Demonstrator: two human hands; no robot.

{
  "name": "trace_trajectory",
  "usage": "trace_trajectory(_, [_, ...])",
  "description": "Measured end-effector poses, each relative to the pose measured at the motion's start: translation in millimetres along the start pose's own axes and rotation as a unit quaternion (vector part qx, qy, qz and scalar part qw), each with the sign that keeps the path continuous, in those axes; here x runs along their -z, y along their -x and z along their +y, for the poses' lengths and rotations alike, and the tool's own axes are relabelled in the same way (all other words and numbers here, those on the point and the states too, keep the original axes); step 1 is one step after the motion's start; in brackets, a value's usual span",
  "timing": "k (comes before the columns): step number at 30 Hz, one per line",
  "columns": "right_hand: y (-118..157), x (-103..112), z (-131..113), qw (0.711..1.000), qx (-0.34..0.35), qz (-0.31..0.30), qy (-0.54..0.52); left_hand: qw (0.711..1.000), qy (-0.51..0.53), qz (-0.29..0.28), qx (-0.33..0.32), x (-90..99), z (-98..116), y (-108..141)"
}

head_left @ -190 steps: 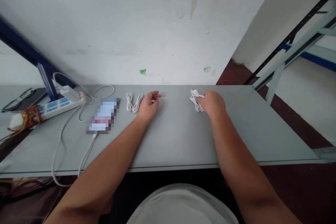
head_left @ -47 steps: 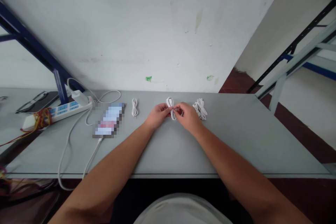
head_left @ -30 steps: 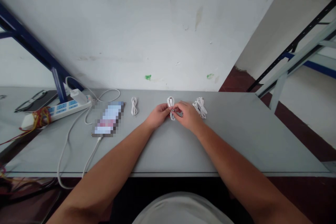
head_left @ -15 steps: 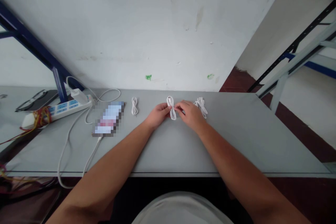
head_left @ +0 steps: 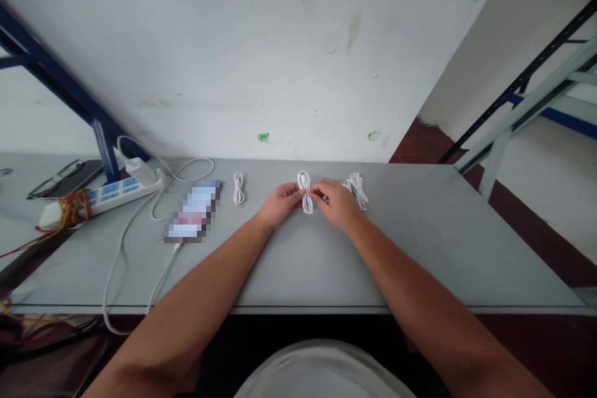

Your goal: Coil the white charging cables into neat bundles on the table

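Between my two hands a white USB cable (head_left: 306, 204) is folded into an upright bundle, pinched in at its middle. My left hand (head_left: 283, 201) is closed on the bundle from the left, thumb across its waist. From the right, the thumb and fingertips of my right hand (head_left: 336, 198) pinch at the same waist; whether they grip the cable itself or a thin tie is too small to tell. A bundled white cable (head_left: 238, 189) lies on the table left of my hands. More bundled white cables (head_left: 359, 189) lie just behind my right hand, partly hidden by it.
On the grey table (head_left: 298, 273) at left lies a blurred phone (head_left: 193, 211) with a white charging cable plugged in. Beyond it are a power strip (head_left: 112, 191) wound with coloured wires and a dark flat item (head_left: 65, 177). A wall (head_left: 280, 62) rises behind the table.
The bundle and my hands have barely shifted. My right fingertips have moved slightly left, closer against the middle of the bundle.
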State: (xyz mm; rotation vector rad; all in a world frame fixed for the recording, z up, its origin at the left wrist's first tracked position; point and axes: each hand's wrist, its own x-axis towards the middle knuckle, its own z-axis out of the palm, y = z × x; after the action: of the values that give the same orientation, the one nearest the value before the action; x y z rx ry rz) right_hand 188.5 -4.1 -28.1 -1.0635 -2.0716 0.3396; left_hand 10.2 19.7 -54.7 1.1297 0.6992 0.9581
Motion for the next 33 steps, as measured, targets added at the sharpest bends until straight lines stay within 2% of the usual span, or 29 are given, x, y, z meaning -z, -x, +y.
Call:
trace_trajectory(4, [0.4, -3.7, 1.4, 0.998, -0.035, 0.031, -0.032, 1.000, 0.010, 0.017, 0.000, -0.7, 2.0, -0.1])
trace_trajectory(8, [1.0, -10.4, 1.5, 0.993, -0.090, 0.048, -0.064, 1.000, 0.012, 0.004, -0.006, 0.4, 0.4, -0.8])
trace_trajectory(16, [2.7, -19.5, 5.9, 0.977, -0.162, 0.042, -0.131, 1.000, 0.010, 0.010, -0.006, 0.8, -0.5, -0.9])
trace_trajectory(22, [1.9, -27.1, 12.2, 0.945, -0.226, 0.012, -0.237, 0.999, 0.034, -0.012, 0.000, -3.0, 0.3, 0.9])
trace_trajectory(26, [0.1, -24.0, 11.1, 0.928, -0.237, -0.001, -0.288, 0.999, 0.032, -0.022, 0.001, -4.0, 0.5, 1.8])
trace_trajectory(33, [1.3, -23.5, 12.8, 0.937, -0.235, -0.006, -0.257, 0.999, 0.043, -0.025, 0.016, -3.3, 1.0, 1.8])
